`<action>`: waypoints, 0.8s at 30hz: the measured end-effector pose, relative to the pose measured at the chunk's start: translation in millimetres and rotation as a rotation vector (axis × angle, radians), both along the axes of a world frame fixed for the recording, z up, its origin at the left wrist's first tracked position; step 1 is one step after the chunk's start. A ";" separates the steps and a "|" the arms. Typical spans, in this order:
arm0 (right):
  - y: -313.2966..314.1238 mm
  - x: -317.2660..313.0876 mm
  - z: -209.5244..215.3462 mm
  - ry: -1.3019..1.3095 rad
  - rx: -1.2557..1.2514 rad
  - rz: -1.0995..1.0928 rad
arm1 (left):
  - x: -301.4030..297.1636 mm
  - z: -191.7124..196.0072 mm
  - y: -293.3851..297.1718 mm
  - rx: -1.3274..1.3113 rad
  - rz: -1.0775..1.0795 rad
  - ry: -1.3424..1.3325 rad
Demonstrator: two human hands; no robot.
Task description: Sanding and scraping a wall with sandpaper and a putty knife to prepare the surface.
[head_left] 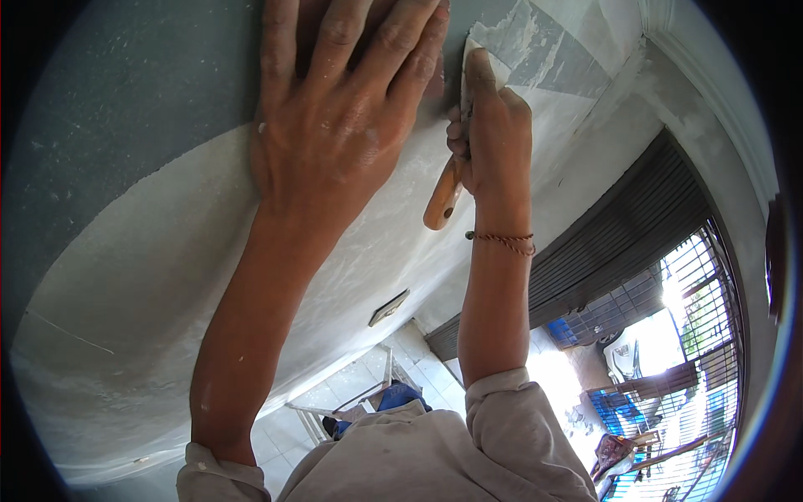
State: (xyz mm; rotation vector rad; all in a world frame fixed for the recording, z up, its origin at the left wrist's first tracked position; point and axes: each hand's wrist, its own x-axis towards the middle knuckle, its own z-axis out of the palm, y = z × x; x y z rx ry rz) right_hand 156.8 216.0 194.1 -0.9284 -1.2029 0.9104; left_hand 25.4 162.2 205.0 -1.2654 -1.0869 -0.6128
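My right hand (498, 125) grips a putty knife. Its wooden handle (443, 201) sticks out below my fist, and my thumb presses along the pale-smeared blade (500, 69). The blade meets the wall beside a patch of wet-looking white filler (510, 33) streaked over grey. To the left, my left hand (339, 125) lies on the wall (142, 92) with its fingers stretched out and slightly apart. A dark reddish-brown area shows between and beside those fingers; whether it is shadow or a thing under the hand, I cannot tell. The fingertips are cut off by the upper edge.
Below me stands a metal ladder or frame (314, 422) with blue cloth (400, 396) near it on the tiled floor (351, 381). A switch plate (389, 308) sits low on the wall. At right are a dark rolling shutter (619, 226) and a barred gate (703, 335).
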 end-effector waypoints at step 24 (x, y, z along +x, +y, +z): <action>-124.2 174.6 -407.9 0.499 -0.906 -0.407 | 52.4 -76.7 53.6 -0.541 -0.250 0.112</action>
